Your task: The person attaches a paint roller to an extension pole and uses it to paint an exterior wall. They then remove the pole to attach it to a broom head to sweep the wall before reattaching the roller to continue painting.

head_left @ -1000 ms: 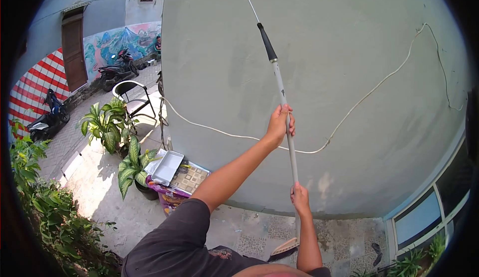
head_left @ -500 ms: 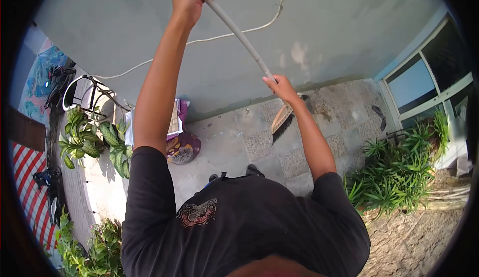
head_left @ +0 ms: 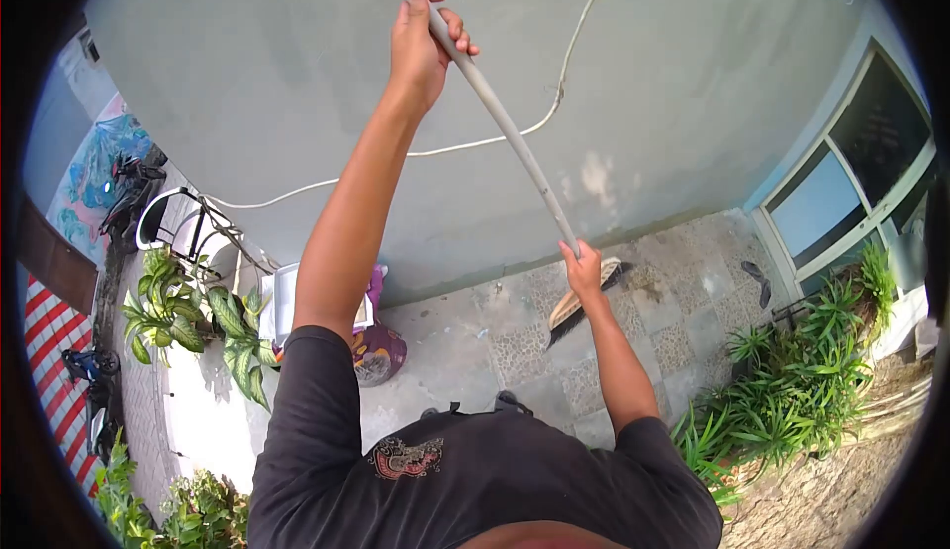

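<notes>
A long grey broom handle [head_left: 510, 132] slants down across the view from the top to the lower right. My left hand [head_left: 428, 46] is wrapped around its upper part. Lower down the same pole, my right hand [head_left: 584, 270] is closed on it. Just beyond that hand, the broom head [head_left: 569, 312], with a pale wooden-looking body and dark bristles, is at the paved floor [head_left: 520, 356]. My right hand and forearm cover part of the broom head.
A grey wall [head_left: 297, 84] with a loose white cable [head_left: 465, 146] stands ahead. Leafy plants [head_left: 811, 361] and a glass-paned door [head_left: 841, 173] are on the right. To the left are a purple sack [head_left: 381, 356], a potted plant [head_left: 168, 317] and a white-and-black chair [head_left: 163, 218]. A dark object [head_left: 757, 282] lies near the door.
Both hands and the broom sit lower in the view, and the left hand is farther right. The broom head shows more fully beside the right hand. Both hands keep their hold.
</notes>
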{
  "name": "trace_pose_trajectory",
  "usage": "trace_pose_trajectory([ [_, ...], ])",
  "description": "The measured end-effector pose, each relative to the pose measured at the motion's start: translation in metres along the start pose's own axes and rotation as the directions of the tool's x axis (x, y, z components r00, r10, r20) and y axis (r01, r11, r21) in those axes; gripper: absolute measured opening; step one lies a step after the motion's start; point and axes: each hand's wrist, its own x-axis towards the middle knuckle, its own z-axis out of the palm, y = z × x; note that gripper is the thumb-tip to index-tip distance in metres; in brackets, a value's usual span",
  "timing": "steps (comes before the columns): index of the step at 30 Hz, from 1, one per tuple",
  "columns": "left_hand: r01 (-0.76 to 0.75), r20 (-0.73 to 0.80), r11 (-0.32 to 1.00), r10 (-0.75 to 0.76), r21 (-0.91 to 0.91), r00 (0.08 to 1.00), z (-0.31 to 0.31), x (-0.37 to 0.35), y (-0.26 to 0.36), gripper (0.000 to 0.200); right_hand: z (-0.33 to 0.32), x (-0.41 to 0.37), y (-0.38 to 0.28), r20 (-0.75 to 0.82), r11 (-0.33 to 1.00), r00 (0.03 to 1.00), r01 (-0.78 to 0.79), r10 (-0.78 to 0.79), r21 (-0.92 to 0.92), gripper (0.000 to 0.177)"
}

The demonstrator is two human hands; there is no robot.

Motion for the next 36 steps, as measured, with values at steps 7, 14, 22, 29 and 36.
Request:
trace_pose_trajectory([
  [7, 0.099, 0.240, 0.904, -0.215, 0.417, 0.947, 0.061, -0.023, 0.008, 0.053, -0.009, -0.022, 0.028, -0.043, 0.986, 0.995, -0.082, 0.089, 0.144, 0.040],
  [14, 0.078, 0.435, 0.908, -0.271, 0.412, 0.859, 0.069, -0.073, -0.042, 0.049, -0.074, -0.024, 0.059, -0.096, 0.981, 0.981, -0.158, 0.169, 0.111, 0.049],
  [22, 0.143, 0.442, 0.908, -0.323, 0.393, 0.837, 0.067, -0.131, -0.091, 0.039, -0.112, -0.057, 0.091, 0.027, 0.911, 0.953, -0.295, 0.301, 0.289, 0.056],
  [29, 0.160, 0.348, 0.945, -0.257, 0.284, 0.902, 0.063, -0.132, -0.094, 0.028, -0.121, -0.018, 0.056, 0.096, 0.911, 0.955, -0.295, 0.280, 0.289, 0.060],
  [36, 0.218, 0.296, 0.924, -0.313, 0.314, 0.902, 0.047, -0.148, -0.111, 0.026, -0.109, -0.096, 0.143, -0.128, 0.945, 0.938, -0.310, 0.322, 0.103, 0.062],
])
